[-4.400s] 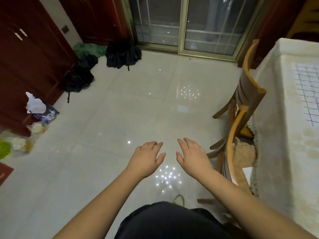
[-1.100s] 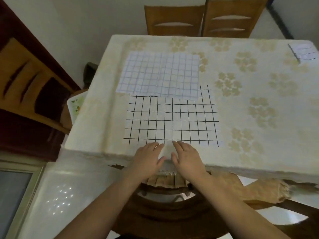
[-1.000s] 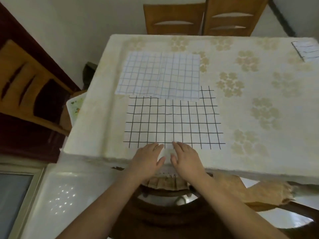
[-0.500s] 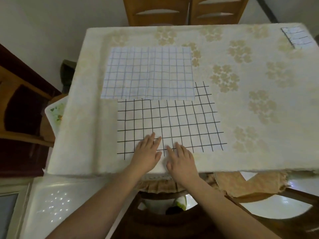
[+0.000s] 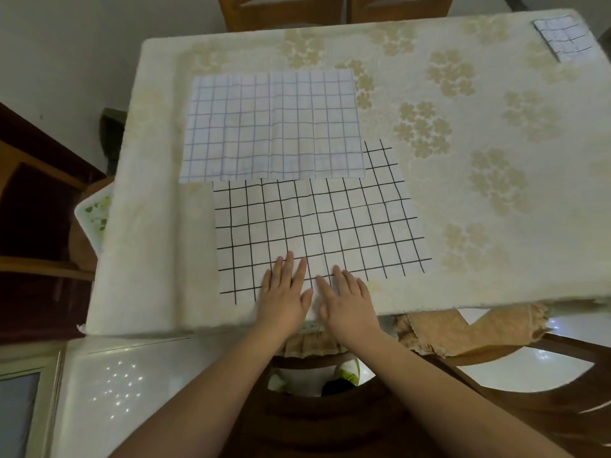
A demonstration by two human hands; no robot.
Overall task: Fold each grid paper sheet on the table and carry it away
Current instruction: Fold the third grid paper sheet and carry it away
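Three grid sheets on table: black-lined sheet centre frame, blue-lined sheet overlapping above it, small third sheet upper right, left hand and right hand flat, fingers spread, gripping nothing, on black-lined sheet's lower edge

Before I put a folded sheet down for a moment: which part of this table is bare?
The right half of the tablecloth is free, between the black-grid sheet and the small folded sheet at the far right corner. A narrow strip lies bare along the left edge. The near-left middle is crowded: blue-grid sheet, both hands.
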